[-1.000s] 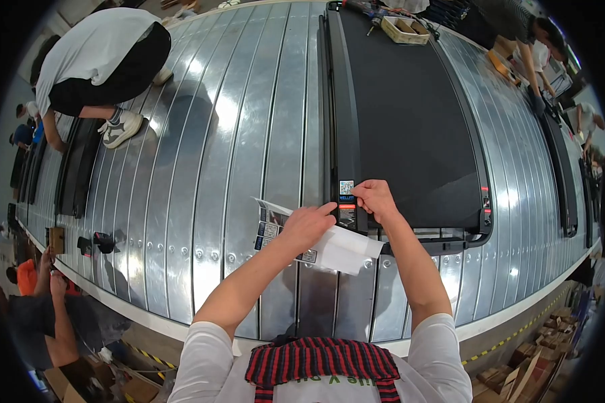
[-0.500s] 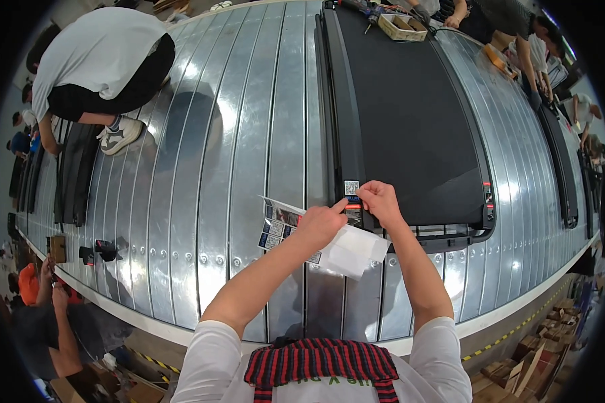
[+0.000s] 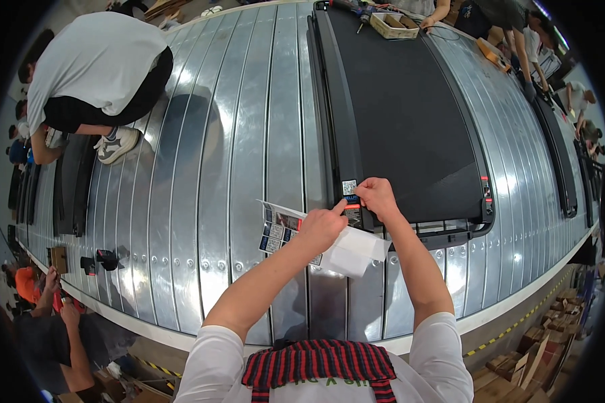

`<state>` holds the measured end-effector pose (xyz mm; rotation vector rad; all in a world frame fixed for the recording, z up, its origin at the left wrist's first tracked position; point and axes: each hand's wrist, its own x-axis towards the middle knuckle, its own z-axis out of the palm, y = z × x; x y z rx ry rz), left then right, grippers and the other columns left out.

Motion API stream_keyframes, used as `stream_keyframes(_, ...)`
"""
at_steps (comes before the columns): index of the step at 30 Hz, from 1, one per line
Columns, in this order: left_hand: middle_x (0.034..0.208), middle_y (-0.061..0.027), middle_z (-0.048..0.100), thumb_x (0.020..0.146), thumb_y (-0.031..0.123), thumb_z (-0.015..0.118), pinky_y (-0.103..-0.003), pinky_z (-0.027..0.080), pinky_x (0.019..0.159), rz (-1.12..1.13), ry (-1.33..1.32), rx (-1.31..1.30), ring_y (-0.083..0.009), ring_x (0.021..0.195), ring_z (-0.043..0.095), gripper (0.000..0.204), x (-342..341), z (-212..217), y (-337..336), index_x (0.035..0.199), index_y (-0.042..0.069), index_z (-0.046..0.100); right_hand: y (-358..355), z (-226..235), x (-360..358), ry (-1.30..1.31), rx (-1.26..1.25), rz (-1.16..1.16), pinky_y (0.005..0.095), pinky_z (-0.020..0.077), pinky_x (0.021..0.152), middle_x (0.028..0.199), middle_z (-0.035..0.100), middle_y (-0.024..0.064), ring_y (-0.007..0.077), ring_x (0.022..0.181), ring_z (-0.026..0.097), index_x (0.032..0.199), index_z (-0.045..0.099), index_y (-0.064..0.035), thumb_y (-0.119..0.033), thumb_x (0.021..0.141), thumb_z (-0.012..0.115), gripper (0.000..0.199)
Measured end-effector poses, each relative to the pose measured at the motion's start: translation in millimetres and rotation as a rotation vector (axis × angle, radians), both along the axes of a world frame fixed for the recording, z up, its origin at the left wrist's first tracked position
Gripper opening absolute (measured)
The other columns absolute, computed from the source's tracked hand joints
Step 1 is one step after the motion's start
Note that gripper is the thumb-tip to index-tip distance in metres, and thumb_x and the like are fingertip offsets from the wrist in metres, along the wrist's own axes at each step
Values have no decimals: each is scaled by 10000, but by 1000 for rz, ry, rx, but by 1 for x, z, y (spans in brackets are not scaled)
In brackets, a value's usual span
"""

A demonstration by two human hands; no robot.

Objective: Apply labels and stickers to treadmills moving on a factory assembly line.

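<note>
A long black panel with raised side rails (image 3: 410,121), which looks like a treadmill deck, lies in front of me, just right of the middle. On the near end of its left rail sits a label (image 3: 350,189) with a square code, a blue band and an orange strip. My right hand (image 3: 378,197) pinches the label's right edge between thumb and fingertips. My left hand (image 3: 324,227) presses its index fingertip on the label's lower part. The other left fingers curl over a sheet of stickers (image 3: 273,232) with white backing paper, which hangs under this hand.
Slatted metal decking (image 3: 249,148) carries the work. On the left a person in a white shirt (image 3: 101,67) crouches over black parts (image 3: 74,181). A tray (image 3: 393,27) sits on the panel's far end. Small black parts (image 3: 106,260) lie near left; wood scraps (image 3: 517,363) fill the lower right.
My hands stay at the label, with the right fingers slightly closer to it. The crouching person's arm has shifted, and a person at the upper right leans in further.
</note>
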<state>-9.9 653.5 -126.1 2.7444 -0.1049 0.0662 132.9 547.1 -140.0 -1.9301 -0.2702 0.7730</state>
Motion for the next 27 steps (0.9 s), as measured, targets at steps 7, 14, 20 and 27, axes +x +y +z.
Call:
stream_keyframes(7,1211,-141,475,684,59,499,-387,489,637,-4,27,-7,-301,695,604,69,0,4,0,694,26,559,1,-6,-1,-46,31,-29,213,330,365,513,498,13,66,418,440,655,566,12,-58,705,602,93)
stream_keyframes(14,1232,-160,452,686,71,498,-390,489,656,-32,74,-3,-305,727,608,81,2,8,-1,692,29,567,0,-10,0,-276,-113,29,243,381,408,528,529,48,99,431,475,651,565,13,-61,694,623,104)
stream_keyframes(20,1146,-150,508,708,105,509,-373,496,641,-53,79,52,-275,730,613,109,0,4,6,713,64,610,12,29,-18,-860,-508,197,358,455,613,689,578,115,266,697,567,765,568,-20,-141,652,685,203)
stream_keyframes(27,799,-107,580,735,120,484,-423,458,628,-127,251,-52,-309,746,581,69,-70,14,19,740,78,539,-14,1,-63,-1322,-291,565,376,386,860,999,565,165,282,988,520,962,525,5,-59,715,534,256)
